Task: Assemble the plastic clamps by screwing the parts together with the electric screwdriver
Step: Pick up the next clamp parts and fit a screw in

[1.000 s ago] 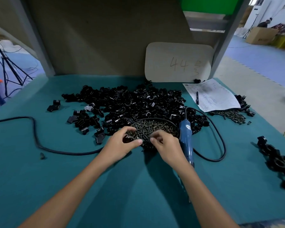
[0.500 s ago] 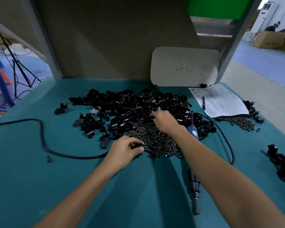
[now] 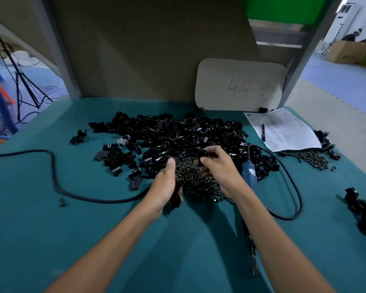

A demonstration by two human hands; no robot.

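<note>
A big heap of black plastic clamp parts covers the middle of the teal table. In front of it lies a pile of dark screws. My left hand hovers over the left edge of the screws, curled around a black clamp part that shows under its fingers. My right hand pinches another black clamp part at the far edge of the screws. The blue electric screwdriver lies untouched on the table right of my right wrist, partly hidden by the forearm.
The screwdriver's black cable loops across the left and right of the table. A paper sheet with a pen lies at the back right, beside a second screw pile. Black clamps sit at the right edge. A white board leans on the back wall.
My right hand has drawn back from the clamp heap toward the screws with a black part in its fingers. My left hand has moved forward and up over the screw pile.
</note>
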